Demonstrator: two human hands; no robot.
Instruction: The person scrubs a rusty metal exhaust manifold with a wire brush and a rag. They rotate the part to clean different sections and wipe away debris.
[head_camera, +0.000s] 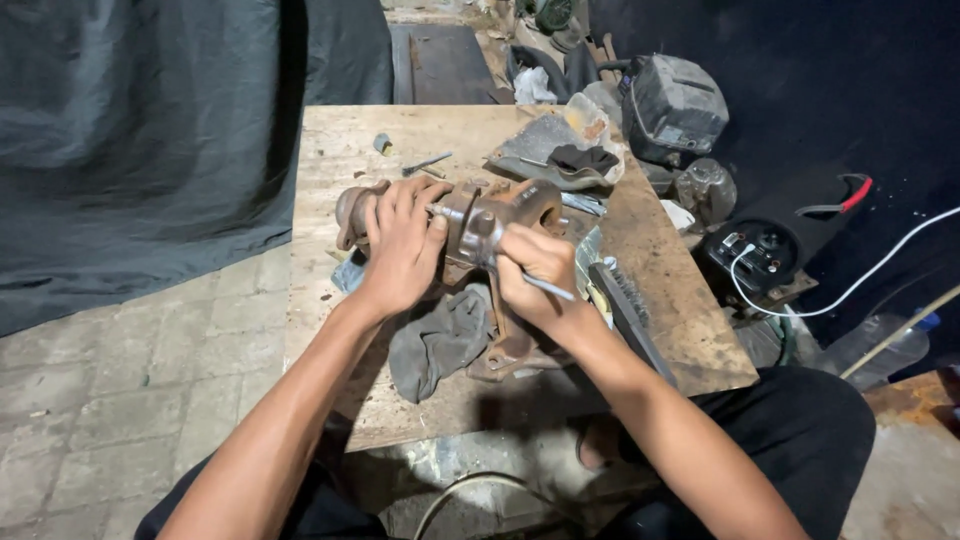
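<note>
The left hand (402, 243) lies over a rusty casting (478, 222) on the wooden surface (660, 330), fingers wrapped across its top and thumb against its flange, a closed grip that seems meant to stop the part rolling. The right hand (535, 275) is closed around a thin metal tool (547, 287), its tip hidden at the casting's face, probably to pick or scrape there. The casting rests partly on a grey rag (440, 340), which likely cushions it and catches dirt. A wire brush (625, 305) lies just beside the right wrist, within easy reach. Small bolts (425, 163) sit farther back.
</note>
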